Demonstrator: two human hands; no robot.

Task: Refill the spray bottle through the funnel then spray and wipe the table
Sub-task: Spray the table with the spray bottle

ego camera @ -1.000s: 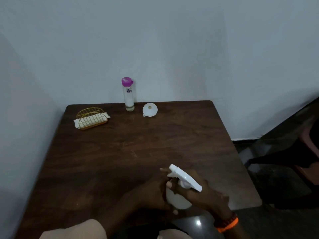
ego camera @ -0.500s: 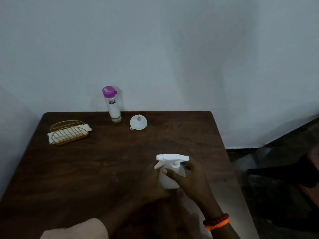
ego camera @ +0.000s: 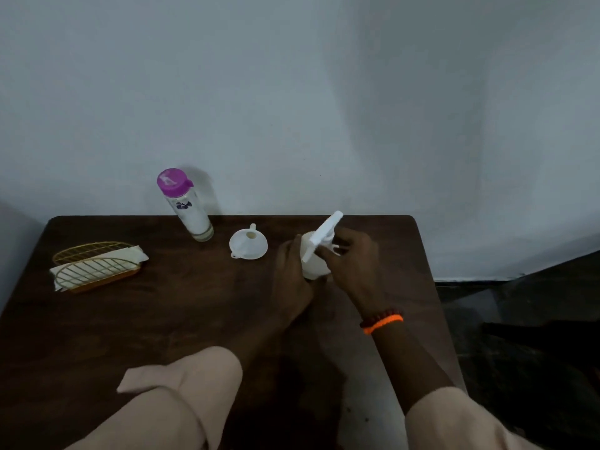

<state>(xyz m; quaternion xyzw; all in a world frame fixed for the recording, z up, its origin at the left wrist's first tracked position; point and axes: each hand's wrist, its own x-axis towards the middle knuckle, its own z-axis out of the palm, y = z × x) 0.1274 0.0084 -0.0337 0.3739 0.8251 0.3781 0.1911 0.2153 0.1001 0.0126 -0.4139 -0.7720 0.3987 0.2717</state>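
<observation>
A small white spray bottle [ego camera: 312, 264] stands on the dark wooden table [ego camera: 162, 319], far right of centre. My left hand [ego camera: 289, 274] wraps its body from the left. My right hand [ego camera: 352, 264] grips the white trigger head [ego camera: 323, 235], which is tilted up and to the right. A white funnel [ego camera: 248, 245] lies wide end up just left of the bottle. Further left, near the wall, a clear bottle with a purple cap [ego camera: 186, 206] stands upright, with some liquid at its bottom.
A gold wire holder [ego camera: 94, 266] with white napkins sits at the table's far left. The wall runs right behind the table's far edge. Dark floor and a dim object lie beyond the right edge.
Both hands carried the spray bottle from the near edge toward the far side, beside the funnel. The trigger head went from level to tilted up and right.
</observation>
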